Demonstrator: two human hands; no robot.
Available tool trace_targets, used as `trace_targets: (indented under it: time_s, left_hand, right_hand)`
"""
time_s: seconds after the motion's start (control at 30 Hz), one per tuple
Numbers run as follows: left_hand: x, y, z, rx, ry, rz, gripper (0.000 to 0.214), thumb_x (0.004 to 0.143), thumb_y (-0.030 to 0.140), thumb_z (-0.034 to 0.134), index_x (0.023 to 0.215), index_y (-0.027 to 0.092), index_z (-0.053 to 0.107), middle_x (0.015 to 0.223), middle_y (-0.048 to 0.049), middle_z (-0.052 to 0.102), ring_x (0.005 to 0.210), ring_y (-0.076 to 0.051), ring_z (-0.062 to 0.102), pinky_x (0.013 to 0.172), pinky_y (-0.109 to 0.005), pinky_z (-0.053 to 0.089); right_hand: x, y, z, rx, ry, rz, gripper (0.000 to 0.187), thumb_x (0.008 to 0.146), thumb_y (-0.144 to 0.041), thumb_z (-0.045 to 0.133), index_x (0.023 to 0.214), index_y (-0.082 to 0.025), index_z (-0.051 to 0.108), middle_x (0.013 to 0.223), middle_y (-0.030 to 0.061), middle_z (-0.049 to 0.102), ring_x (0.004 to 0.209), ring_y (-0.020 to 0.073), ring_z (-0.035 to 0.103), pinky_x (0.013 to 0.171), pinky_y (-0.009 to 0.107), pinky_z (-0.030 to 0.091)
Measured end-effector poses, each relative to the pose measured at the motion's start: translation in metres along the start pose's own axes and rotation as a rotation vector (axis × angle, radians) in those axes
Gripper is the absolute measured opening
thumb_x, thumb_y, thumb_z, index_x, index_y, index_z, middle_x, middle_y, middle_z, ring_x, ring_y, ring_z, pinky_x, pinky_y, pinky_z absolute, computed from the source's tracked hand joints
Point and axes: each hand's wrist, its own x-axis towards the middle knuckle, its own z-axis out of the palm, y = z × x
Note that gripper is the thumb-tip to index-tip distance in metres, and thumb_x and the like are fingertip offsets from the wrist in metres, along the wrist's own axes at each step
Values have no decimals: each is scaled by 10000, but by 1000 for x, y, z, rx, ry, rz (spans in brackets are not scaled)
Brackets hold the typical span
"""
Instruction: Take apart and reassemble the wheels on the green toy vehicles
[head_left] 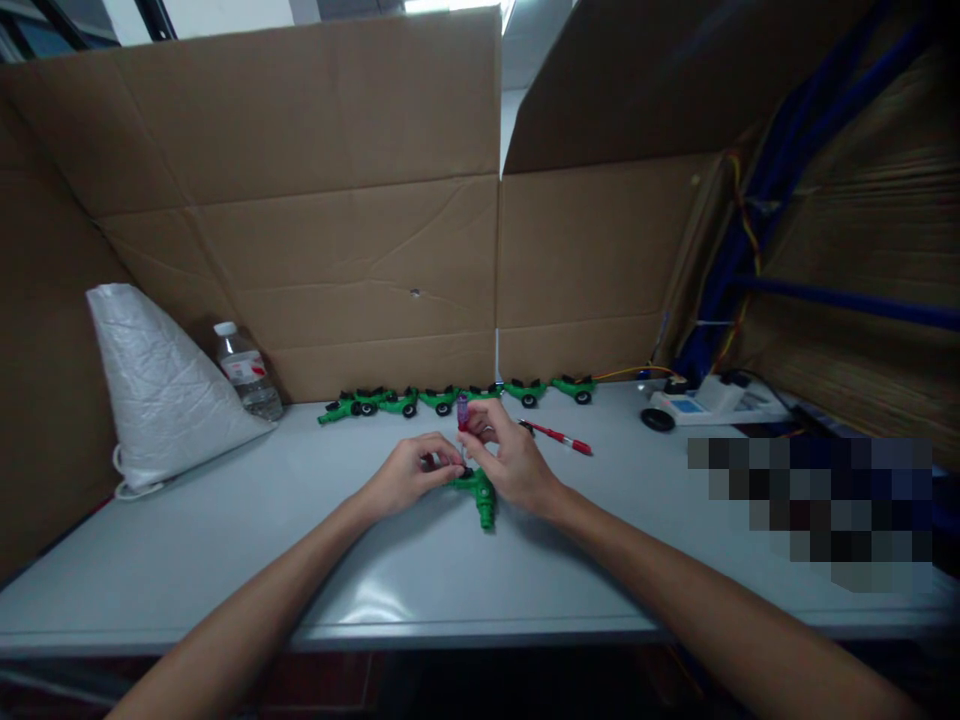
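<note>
Right hand grasps upright screwdriver, left hand at green toy, its exact grip indeterminable, white table beneath

Plastic was seen in the green piece and translucent screwdriver handle at centre; matt, creased cardboard was shown across the upper frame, a glossy tabletop below.

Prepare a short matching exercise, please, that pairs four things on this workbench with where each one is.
Things:
1. screwdriver
2. clear bottle
3. row of green toys
4. red pen-like tool

Places:
A. along the cardboard wall
B. lying to the right of the right hand
C. in the right hand, above a green piece
D. beside the white bag

Pairs: 1-C, 2-D, 3-A, 4-B
</note>
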Motion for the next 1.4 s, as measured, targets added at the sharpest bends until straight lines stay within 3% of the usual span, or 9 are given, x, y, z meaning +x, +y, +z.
trace_targets:
  time_s: [0.2, 0.3, 0.5, 0.6, 0.73, 0.93, 1.17, 1.4]
  left_hand:
    - [0, -1, 1, -1, -4, 11, 205, 937, 348, 726, 934, 143, 749, 904, -44, 679, 840, -161, 604, 701, -242, 425]
    - [0, -1, 2, -15, -5, -4, 209, 936, 345, 728, 927, 138, 749, 890, -39, 675, 813, -152, 593, 691, -237, 420]
    - [0, 2, 4, -51, -32, -9, 229, 958, 361, 701, 971, 140, 761, 919, -46, 696, 806, -144, 586, 697, -228, 425]
    - [0, 2, 7, -91, -34, -11, 253, 956, 384, 701, 966, 136, 755, 928, -56, 710, 819, -150, 604, 691, -224, 433]
    - [0, 0, 12, -139, -27, -37, 294, 939, 424, 718, 941, 131, 750, 934, -67, 728, 818, -159, 625, 710, -236, 455]
    - [-2, -2, 17, -176, -39, -59, 304, 924, 424, 737, 918, 120, 726, 868, -47, 706, 748, -138, 591, 698, -240, 442]
    - [-1, -1, 17, -149, -27, -75, 315, 929, 430, 728, 899, 117, 725, 844, -41, 686, 724, -131, 548, 684, -243, 427]
    - [2, 0, 18, -199, -56, -72, 315, 937, 428, 724, 927, 114, 747, 873, -53, 698, 783, -154, 581, 742, -261, 451]
  right_hand:
    - [2, -6, -1, 42, -62, -26, 206, 1013, -260, 569, 1215, -238, 532, 987, 32, 657, 892, 189, 657, 826, 339, 525]
    - [3, -7, 0, 84, -81, 28, 147, 996, -265, 596, 1133, -227, 559, 930, 15, 636, 818, 169, 631, 745, 302, 507]
    - [5, -6, 5, 429, -128, 222, 166, 985, -331, 632, 1064, -240, 517, 813, -37, 593, 603, 116, 566, 532, 228, 455]
    - [7, -4, 5, 534, -145, 249, 255, 965, -354, 667, 1149, -246, 528, 835, -32, 607, 601, 118, 588, 519, 231, 489]
    - [9, -2, 4, 541, -146, 267, 373, 956, -345, 683, 1287, -253, 539, 846, -33, 598, 621, 116, 612, 541, 234, 522]
    - [10, -2, 4, 569, -148, 279, 296, 946, -376, 693, 1175, -229, 575, 882, -20, 623, 610, 101, 604, 497, 208, 514]
    - [14, -5, 3, 663, -166, 325, 361, 924, -470, 708, 1120, -218, 540, 875, -12, 663, 574, 101, 594, 466, 214, 525]
    - [17, -6, 2, 617, -130, 312, 442, 994, -611, 571, 1177, -209, 606, 800, -33, 620, 500, 67, 511, 440, 176, 438]
